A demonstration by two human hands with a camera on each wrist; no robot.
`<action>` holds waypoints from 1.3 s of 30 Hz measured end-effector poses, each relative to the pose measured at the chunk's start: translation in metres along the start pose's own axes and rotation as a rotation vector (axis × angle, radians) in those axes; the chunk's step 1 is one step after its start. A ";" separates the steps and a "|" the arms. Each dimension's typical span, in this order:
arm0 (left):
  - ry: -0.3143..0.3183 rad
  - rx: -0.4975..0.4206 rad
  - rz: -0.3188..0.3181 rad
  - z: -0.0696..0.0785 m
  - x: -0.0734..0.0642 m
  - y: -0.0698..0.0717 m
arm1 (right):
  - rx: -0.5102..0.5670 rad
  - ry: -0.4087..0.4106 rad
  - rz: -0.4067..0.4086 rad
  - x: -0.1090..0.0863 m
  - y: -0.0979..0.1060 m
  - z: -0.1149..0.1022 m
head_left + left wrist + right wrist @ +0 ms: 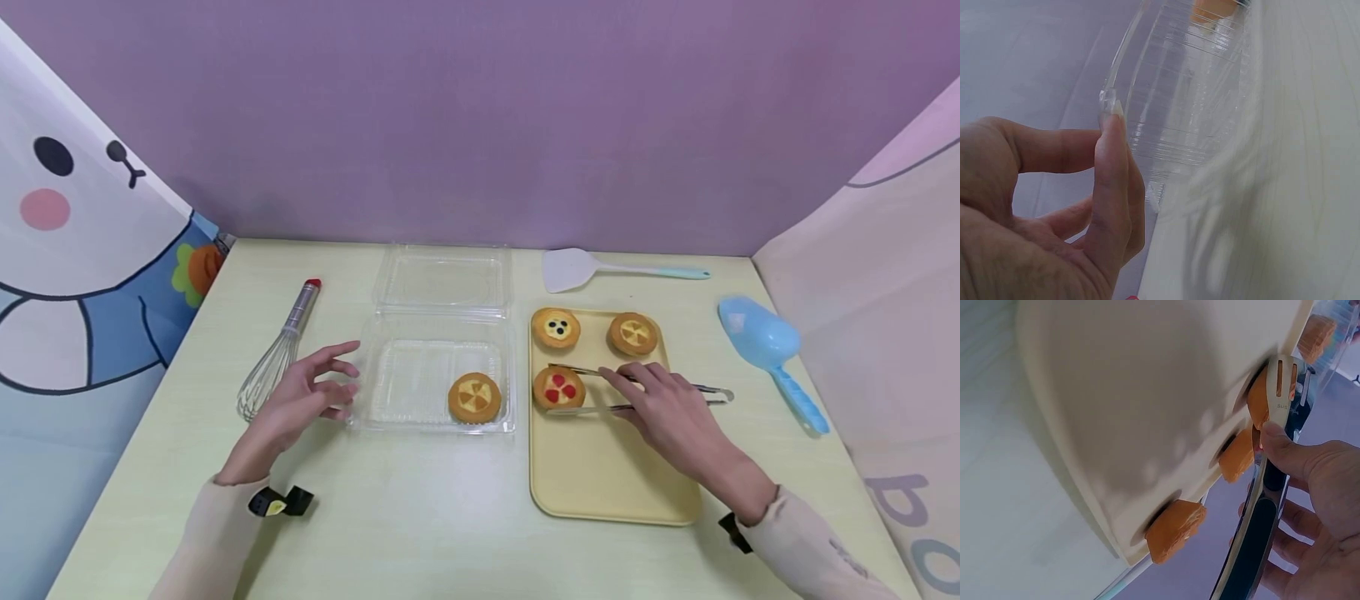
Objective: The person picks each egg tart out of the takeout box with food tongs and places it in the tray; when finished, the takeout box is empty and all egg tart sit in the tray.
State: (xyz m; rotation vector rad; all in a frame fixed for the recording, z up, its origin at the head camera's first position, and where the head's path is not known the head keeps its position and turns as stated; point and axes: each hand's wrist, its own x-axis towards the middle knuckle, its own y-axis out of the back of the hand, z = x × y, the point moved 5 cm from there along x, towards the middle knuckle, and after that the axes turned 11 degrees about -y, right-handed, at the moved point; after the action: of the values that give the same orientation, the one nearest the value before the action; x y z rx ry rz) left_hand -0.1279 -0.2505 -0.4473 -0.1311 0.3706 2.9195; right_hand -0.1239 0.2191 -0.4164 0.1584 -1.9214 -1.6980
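Observation:
My right hand (667, 412) holds metal tongs (1252, 525) over the beige tray (611, 479). The tongs' two arms lie on either side of a tart with red topping (559, 389), which rests on the tray. At the tray's far side are a tart with dark dots (557, 328) and a tart with a yellow pattern (633, 334). To the left, my left hand (303, 396) pinches the near left rim of a clear plastic container (1172, 125), whose lid (444, 279) is folded back. A patterned tart (475, 397) sits in the container's near right corner.
A whisk (277, 354) lies left of the container, close to my left hand. Behind the tray is a white spatula (572, 270), and a blue scoop (761, 337) lies to its right. A purple backdrop (480, 125) rises behind the table.

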 end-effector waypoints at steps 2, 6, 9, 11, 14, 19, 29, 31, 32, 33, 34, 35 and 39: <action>-0.002 -0.002 -0.002 0.000 0.000 0.000 | -0.004 0.000 0.001 0.000 0.000 0.000; -0.006 0.000 -0.006 0.000 0.000 0.000 | -0.007 -0.004 0.003 -0.001 0.001 0.001; -0.005 0.002 -0.005 0.000 0.000 0.001 | -0.005 -0.004 -0.005 -0.001 0.000 0.001; -0.002 0.003 -0.003 0.000 0.000 0.001 | -0.002 -0.003 -0.013 -0.001 0.001 0.002; 0.001 0.003 0.000 -0.001 0.000 0.000 | -0.002 -0.003 -0.023 -0.002 0.002 0.003; -0.001 0.004 -0.001 -0.001 -0.001 0.000 | 0.000 0.003 -0.025 -0.002 0.007 0.004; -0.004 0.000 -0.002 -0.001 -0.001 0.001 | 0.045 0.072 -0.029 0.005 0.021 -0.015; -0.003 0.003 -0.004 -0.001 -0.001 0.001 | 0.044 0.091 -0.020 0.009 0.024 -0.019; -0.001 0.006 -0.005 -0.001 -0.001 0.001 | 0.042 0.100 -0.015 0.011 0.025 -0.021; -0.001 0.006 -0.005 -0.001 -0.001 0.001 | 0.040 0.107 -0.011 0.014 0.026 -0.022; -0.001 0.006 -0.005 -0.001 -0.001 0.000 | 0.036 0.114 -0.007 0.017 0.027 -0.024; -0.001 0.005 -0.005 -0.001 -0.001 0.000 | 0.032 0.120 -0.004 0.020 0.028 -0.025; -0.009 -0.002 -0.003 0.000 0.000 0.001 | 0.038 0.146 0.001 0.035 0.032 -0.033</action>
State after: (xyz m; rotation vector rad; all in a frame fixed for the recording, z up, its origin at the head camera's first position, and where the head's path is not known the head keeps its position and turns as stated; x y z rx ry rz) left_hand -0.1276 -0.2515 -0.4471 -0.1191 0.3655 2.9167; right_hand -0.1287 0.1810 -0.3733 0.2881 -1.8455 -1.6043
